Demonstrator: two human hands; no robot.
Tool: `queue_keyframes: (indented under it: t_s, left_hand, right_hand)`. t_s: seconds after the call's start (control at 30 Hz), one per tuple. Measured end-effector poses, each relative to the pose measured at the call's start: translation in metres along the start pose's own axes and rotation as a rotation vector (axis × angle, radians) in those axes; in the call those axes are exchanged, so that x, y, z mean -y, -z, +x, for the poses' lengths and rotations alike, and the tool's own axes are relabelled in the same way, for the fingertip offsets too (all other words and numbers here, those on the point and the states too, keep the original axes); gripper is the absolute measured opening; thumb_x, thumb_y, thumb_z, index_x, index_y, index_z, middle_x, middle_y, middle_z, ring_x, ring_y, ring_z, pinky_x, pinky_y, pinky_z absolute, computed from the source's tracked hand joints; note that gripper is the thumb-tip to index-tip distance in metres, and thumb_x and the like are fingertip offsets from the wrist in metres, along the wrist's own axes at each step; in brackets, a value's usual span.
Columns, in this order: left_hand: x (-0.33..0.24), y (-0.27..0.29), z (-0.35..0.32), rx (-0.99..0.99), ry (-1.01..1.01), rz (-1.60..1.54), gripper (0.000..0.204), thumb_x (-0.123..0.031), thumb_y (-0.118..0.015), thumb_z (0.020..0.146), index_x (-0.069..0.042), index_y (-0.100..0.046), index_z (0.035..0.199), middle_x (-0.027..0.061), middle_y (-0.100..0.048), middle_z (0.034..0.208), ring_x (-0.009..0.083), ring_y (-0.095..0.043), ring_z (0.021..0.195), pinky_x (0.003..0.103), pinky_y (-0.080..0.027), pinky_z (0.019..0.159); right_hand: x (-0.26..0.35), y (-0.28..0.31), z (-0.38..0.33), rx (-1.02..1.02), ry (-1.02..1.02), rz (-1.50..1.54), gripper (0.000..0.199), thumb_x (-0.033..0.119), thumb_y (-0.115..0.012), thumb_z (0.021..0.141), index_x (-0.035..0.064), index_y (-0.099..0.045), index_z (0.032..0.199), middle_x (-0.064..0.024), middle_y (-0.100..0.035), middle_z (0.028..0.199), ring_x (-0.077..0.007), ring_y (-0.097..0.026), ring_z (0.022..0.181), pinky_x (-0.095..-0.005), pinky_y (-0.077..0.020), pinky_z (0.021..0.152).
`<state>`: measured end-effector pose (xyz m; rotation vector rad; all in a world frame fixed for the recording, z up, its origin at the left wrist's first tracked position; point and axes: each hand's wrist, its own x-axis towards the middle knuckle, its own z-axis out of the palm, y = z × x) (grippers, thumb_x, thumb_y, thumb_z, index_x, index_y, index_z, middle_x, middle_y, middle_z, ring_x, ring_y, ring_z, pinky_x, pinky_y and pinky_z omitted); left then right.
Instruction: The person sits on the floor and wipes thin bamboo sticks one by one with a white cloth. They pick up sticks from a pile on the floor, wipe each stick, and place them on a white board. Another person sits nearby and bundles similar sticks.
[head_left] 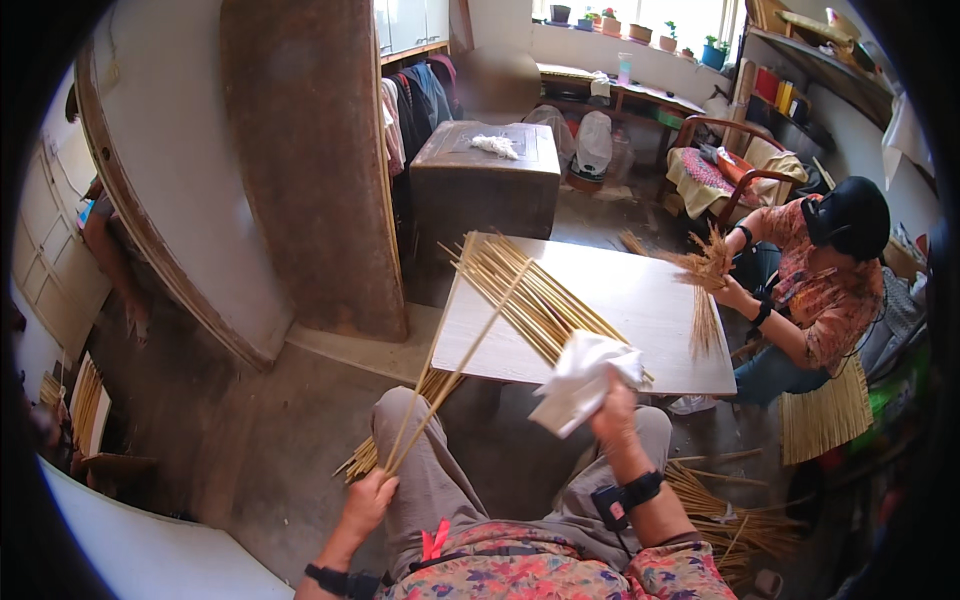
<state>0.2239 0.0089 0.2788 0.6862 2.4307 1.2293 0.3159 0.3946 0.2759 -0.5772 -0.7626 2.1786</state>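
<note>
My left hand [368,502] is closed around the lower ends of a couple of long, thin straw-coloured stalks [462,366], which slant up and away past my left knee. In my right hand [614,410] is a crumpled white cloth [580,372], gripped over the near right end of the stalk pile. That pile of stalks [525,298] lies diagonally across a low white table [625,275] before my knees. The cloth hides part of the pile, and whether my right fingers also hold a stalk cannot be seen.
Across the table's right side, a co-worker [815,270] holds a bunch of bushy plant heads [708,262]. Loose stalks [715,510] lie on the floor by my right leg, others [360,455] by my left. Beyond stand a dark chest [485,190] and a wooden armchair [730,170].
</note>
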Motion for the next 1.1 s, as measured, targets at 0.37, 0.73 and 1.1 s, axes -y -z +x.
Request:
queue_keyframes:
  t_s: [0.37, 0.73, 1.1]
  left_hand:
    - [-0.064, -0.076, 0.047, 0.005, -0.383, 0.267, 0.034, -0.018, -0.047, 0.085, -0.006, -0.041, 0.116, 0.0174, -0.055, 0.097, 0.0374, -0.056, 0.079, 0.044, -0.047, 0.067]
    - [-0.053, -0.07, 0.037, 0.254, -0.293, 0.042, 0.028, -0.02, -0.05, 0.085, -0.007, -0.046, 0.109, 0.0141, -0.053, 0.075, 0.0313, -0.057, 0.066, 0.04, -0.046, 0.057]
    - [-0.009, -0.033, 0.018, 0.271, -0.323, 0.257, 0.022, -0.024, -0.049, 0.088, -0.008, -0.05, 0.103, 0.01, -0.064, 0.085, 0.0275, -0.063, 0.076, 0.038, -0.047, 0.059]
  right_hand:
    - [-0.08, -0.049, -0.081, 0.158, -0.402, -0.063, 0.026, 0.018, -0.058, 0.082, 0.0078, -0.05, 0.105, -0.0027, -0.054, 0.096, -0.0164, -0.052, 0.088, -0.0323, -0.042, 0.08]
    - [-0.112, -0.05, -0.078, -0.002, -0.397, -0.041, 0.023, 0.01, -0.058, 0.081, 0.0074, -0.053, 0.103, -0.003, -0.057, 0.092, -0.0156, -0.053, 0.085, -0.0311, -0.0433, 0.076]
    - [-0.11, -0.062, -0.076, 0.051, -0.316, 0.03, 0.028, 0.015, -0.057, 0.083, 0.005, -0.051, 0.107, -0.005, -0.057, 0.098, -0.0174, -0.053, 0.093, -0.0318, -0.0428, 0.083]
